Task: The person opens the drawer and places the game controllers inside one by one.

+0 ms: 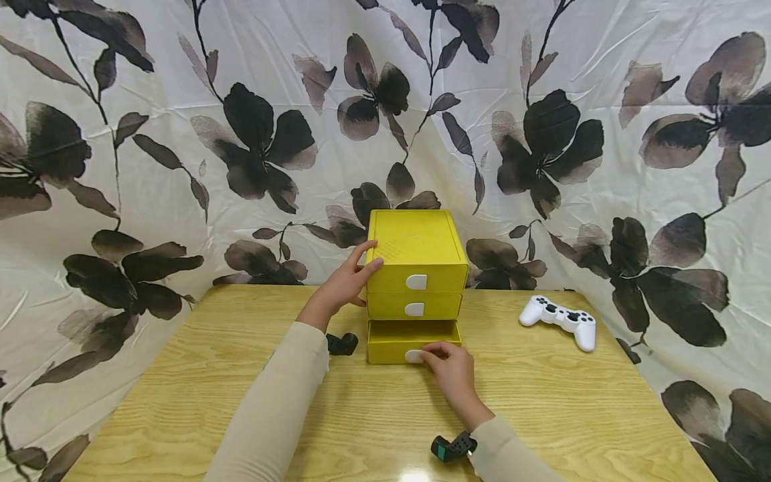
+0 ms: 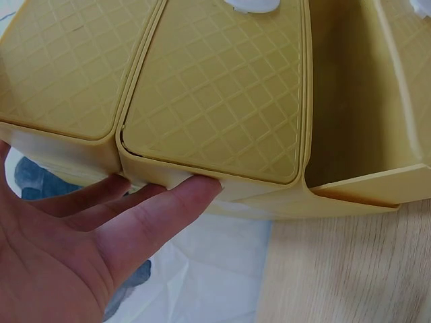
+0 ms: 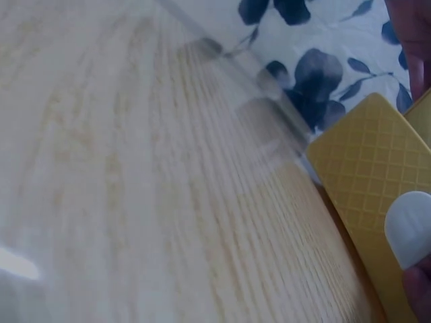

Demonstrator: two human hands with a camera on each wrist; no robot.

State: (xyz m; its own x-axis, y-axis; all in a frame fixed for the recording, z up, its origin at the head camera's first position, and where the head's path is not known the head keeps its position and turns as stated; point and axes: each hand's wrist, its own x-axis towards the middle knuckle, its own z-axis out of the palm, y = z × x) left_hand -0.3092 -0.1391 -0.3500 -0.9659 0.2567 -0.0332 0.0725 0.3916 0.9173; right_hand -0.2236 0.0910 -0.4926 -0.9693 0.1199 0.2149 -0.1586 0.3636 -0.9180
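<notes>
A yellow three-drawer box (image 1: 415, 237) stands at the back of the table, with a white tab on each drawer. Its bottom drawer (image 1: 385, 351) is pulled partway out, and the inside that shows looks bare. The left hand (image 1: 343, 284) rests against the box's left side; in the left wrist view, extended fingers (image 2: 161, 219) touch the side wall beside the upper drawers, which sit closed. Thumb and fingers of the right hand (image 1: 452, 375) pinch the white tab (image 3: 409, 225) of the bottom drawer. Most of that hand lies outside the right wrist view.
A white game controller (image 1: 559, 321) lies on the table (image 1: 530, 395) to the right of the box. Black wrist straps show at the left wrist (image 1: 342, 344) and right wrist (image 1: 453, 446). A floral cloth (image 1: 470, 134) hangs behind the table.
</notes>
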